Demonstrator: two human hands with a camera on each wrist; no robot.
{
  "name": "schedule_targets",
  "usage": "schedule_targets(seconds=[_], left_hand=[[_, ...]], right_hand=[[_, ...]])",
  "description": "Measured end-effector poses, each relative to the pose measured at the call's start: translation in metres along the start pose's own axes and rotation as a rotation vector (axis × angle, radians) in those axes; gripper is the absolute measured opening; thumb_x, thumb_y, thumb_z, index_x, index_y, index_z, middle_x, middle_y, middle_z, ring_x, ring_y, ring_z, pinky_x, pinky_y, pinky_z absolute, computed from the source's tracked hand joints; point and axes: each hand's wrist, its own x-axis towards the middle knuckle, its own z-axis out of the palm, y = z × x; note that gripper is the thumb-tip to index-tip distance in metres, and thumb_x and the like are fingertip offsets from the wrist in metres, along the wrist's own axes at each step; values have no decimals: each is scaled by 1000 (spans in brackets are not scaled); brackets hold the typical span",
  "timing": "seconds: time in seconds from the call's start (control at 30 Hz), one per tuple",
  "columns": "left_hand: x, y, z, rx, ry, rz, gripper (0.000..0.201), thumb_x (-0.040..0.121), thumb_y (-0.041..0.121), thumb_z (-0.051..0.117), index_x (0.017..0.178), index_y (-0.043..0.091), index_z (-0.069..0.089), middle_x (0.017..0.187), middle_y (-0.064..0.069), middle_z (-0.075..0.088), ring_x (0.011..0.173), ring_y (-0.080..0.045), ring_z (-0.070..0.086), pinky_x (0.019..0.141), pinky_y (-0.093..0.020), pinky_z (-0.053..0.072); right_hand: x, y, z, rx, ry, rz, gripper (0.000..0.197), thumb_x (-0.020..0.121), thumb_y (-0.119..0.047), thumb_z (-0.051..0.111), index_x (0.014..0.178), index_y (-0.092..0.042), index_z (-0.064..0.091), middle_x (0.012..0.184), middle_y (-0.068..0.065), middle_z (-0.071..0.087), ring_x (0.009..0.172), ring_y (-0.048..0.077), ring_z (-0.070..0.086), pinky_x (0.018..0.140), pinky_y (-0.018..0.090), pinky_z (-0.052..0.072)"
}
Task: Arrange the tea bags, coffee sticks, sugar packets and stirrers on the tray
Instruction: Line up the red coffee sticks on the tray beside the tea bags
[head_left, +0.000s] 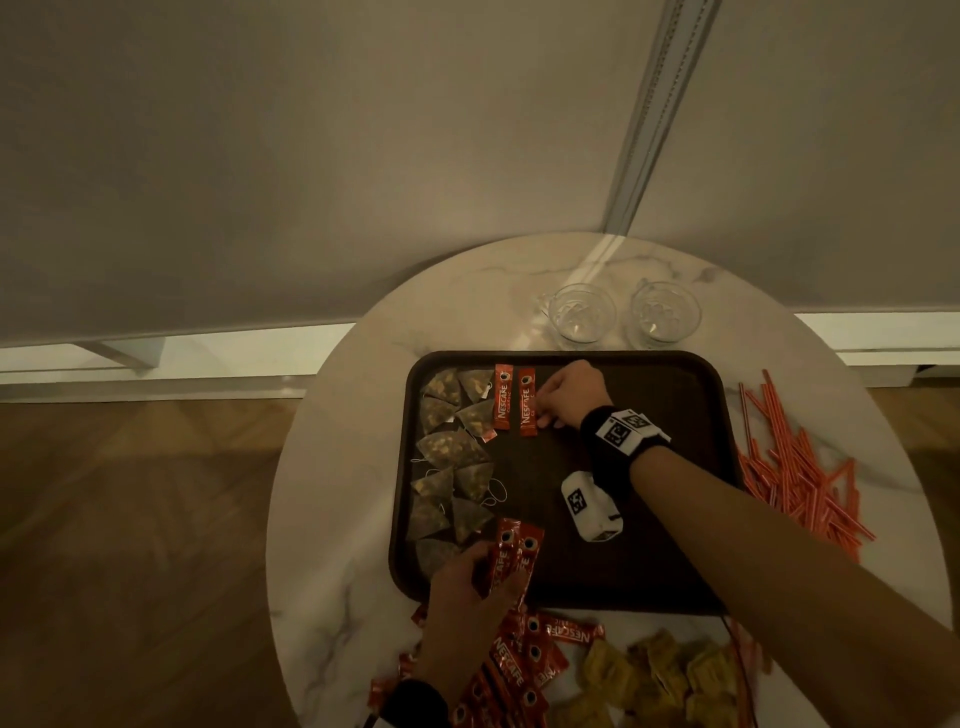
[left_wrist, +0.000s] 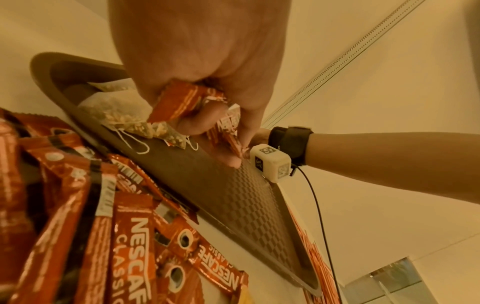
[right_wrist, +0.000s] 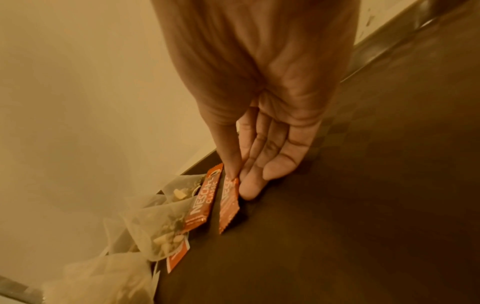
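Overhead head view; close wrist views

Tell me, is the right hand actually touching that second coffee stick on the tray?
Touching. In the right wrist view the right hand has its fingertips against the edge of the second coffee stick, lying flat on the tray.
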Motion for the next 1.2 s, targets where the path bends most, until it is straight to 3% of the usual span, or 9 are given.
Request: schedule_targets(seconds=[0.2, 0.33, 0.43, 0.57, 0.77, 0.87, 0.97, 1.07, 1.2], left_hand=[[2, -1, -2, -4, 9, -25, 39, 88, 28, 71, 124, 24, 59, 119, 7, 64, 105, -10, 65, 94, -38, 56], [3, -2, -2, -14, 16, -13, 32, 87, 28, 71, 117, 29, 59, 115, 10, 64, 101, -6, 65, 92, -35, 57], [3, -2, -3, -20, -3, -2, 23, 88, 24, 71, 104, 37, 58, 108, 13, 65, 95, -3, 66, 91, -32, 57], [4, -2, 0, -24, -8, 17, 25, 89, 25, 70, 110, 32, 59, 106, 17, 62, 95, -1, 64, 88, -28, 57], [4, 1, 3, -23, -31, 35, 28, 90, 21, 69, 94, 42, 51, 100, 18, 60, 91, 0, 63, 84, -24, 56], [5, -1, 3, -25, -32, 34, 24, 90, 22, 69, 98, 39, 53, 100, 20, 58, 89, 3, 62, 76, -16, 54], [3, -1, 2, -39, -7, -15, 32, 87, 30, 71, 117, 28, 58, 111, 11, 64, 96, -8, 67, 84, -28, 58], [3, -5, 2, -86, 0, -52, 43, 84, 36, 73, 124, 28, 59, 120, 3, 65, 100, -18, 69, 89, -41, 58], [3, -5, -1, -201, 9, -20, 27, 89, 21, 68, 112, 30, 57, 111, 5, 66, 90, -14, 72, 76, -29, 61]], right_hand=[[5, -3, 4, 6, 4, 5, 10, 85, -10, 75, 85, 0, 73, 80, 14, 74, 58, 15, 69, 50, 19, 54], [5, -4, 6, 14, 31, 4, 15, 83, -13, 78, 79, -1, 71, 73, 13, 73, 48, 12, 64, 39, 14, 43], [6, -6, 7, -10, 32, 18, 16, 83, -16, 79, 82, -1, 72, 74, 11, 74, 48, 11, 64, 41, 15, 43], [8, -7, 9, -30, 40, 30, 20, 82, -20, 79, 85, -1, 72, 73, 9, 73, 48, 11, 64, 44, 19, 45], [11, -7, 12, -44, 61, 33, 21, 82, -21, 80, 85, -2, 72, 69, 7, 72, 49, 12, 65, 47, 21, 48], [11, -7, 12, -38, 46, 28, 21, 83, -24, 79, 83, -4, 71, 70, 6, 72, 49, 11, 64, 47, 20, 47], [4, -3, 9, 14, 44, -12, 20, 84, -28, 77, 82, -9, 69, 70, 2, 70, 50, 7, 62, 43, 15, 43], [-14, 7, 7, 108, 77, -64, 17, 87, -28, 74, 79, -14, 68, 75, 2, 69, 56, 7, 61, 53, 16, 46], [-54, 27, 8, 208, 49, -118, 10, 91, -26, 68, 86, -17, 69, 85, 3, 70, 67, 9, 62, 65, 19, 48]])
